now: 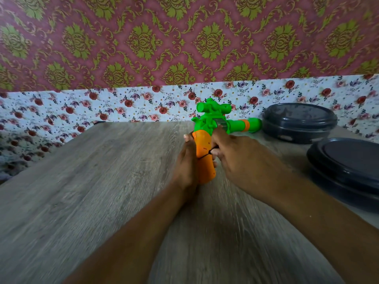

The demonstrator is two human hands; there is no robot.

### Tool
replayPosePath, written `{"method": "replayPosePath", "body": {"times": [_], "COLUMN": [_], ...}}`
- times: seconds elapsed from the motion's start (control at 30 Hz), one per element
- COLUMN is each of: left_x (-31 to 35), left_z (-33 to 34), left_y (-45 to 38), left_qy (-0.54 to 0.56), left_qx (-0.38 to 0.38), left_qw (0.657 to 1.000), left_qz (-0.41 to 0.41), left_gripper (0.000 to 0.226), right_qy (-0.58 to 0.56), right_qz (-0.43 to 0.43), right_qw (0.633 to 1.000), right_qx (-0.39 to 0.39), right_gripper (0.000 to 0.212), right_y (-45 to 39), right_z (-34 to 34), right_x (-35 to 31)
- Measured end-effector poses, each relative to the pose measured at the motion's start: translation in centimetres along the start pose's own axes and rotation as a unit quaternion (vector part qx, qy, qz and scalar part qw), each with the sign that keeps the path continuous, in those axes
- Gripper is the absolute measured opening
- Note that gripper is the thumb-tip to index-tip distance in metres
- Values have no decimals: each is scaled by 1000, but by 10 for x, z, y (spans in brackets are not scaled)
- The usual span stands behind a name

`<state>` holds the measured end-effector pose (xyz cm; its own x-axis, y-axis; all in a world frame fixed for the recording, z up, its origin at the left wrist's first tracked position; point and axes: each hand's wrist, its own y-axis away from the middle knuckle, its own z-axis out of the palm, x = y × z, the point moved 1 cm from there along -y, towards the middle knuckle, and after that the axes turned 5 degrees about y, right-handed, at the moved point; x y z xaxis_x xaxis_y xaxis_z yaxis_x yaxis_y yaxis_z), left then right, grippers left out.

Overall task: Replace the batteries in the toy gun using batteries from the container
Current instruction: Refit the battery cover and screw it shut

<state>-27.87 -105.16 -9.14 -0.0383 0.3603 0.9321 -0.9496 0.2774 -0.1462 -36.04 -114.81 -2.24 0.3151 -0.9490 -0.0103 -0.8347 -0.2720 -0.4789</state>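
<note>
Two bare forearms reach over the grey wood-grain counter. The left hand grips the green-and-orange plastic toy gun by its handle; the right hand, at its 3 o'clock, pinches the handle's side. Two dark round lidded containers sit at 2 o'clock.

One toy gun, green body with orange grip. Two hands: left hand left of the gun grip, right hand right of it. Two dark round lidded containers: one just beyond the gun muzzle, one nearer, right of the gun. One wooden table.
</note>
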Motion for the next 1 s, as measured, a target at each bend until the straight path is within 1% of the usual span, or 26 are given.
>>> {"method": "replayPosePath", "body": {"times": [0.07,0.13,0.27,0.37,0.43,0.53,0.6,0.67,0.77,0.8,0.87,0.9,0.93,1.0], "left_x": [-1,-3,-4,-5,-4,-3,-3,-8,-9,-10,-10,-10,-11,-9], "left_z": [-1,-4,-4,-7,-7,-4,-3,-6,-6,-6,-7,-7,-9,-9], "left_y": [-1,-3,3,0,-1,-3,-3,-7,-8,-8,-7,-6,-6,-4], "left_qy": [-8,-18,-67,-81,-50,-11,-10,-17,-18,-26,-49,-59,-68,-75], "left_qx": [9,10,-23,-14,-7,-9,-10,-19,-30,-23,-4,-2,-2,-13], "left_qw": [1000,1000,996,995,998,999,999,999,999,999,998,997,996,996], "left_qz": [7,22,46,48,39,32,30,30,22,27,46,53,55,44], "left_gripper": [56,54,43,45,52,77,82,85,91,86,69,62,59,54], "right_qy": [36,61,92,117,110,26,8,15,74,101,142,156,164,133], "right_qz": [-15,-10,22,12,1,-2,-1,1,-15,-25,-44,-48,-46,-29], "right_qw": [999,998,995,991,993,999,1000,1000,996,994,988,985,983,988], "right_qx": [12,14,29,57,50,22,12,20,43,44,41,58,72,67], "right_gripper": [21,24,33,39,37,32,33,29,28,31,39,43,47,49], "right_y": [1,2,2,5,5,4,2,1,0,0,2,2,2,3], "right_z": [0,0,2,2,0,3,5,6,6,7,9,8,7,4], "right_x": [-2,-4,-3,-4,-3,4,8,12,15,15,15,15,14,10]}}
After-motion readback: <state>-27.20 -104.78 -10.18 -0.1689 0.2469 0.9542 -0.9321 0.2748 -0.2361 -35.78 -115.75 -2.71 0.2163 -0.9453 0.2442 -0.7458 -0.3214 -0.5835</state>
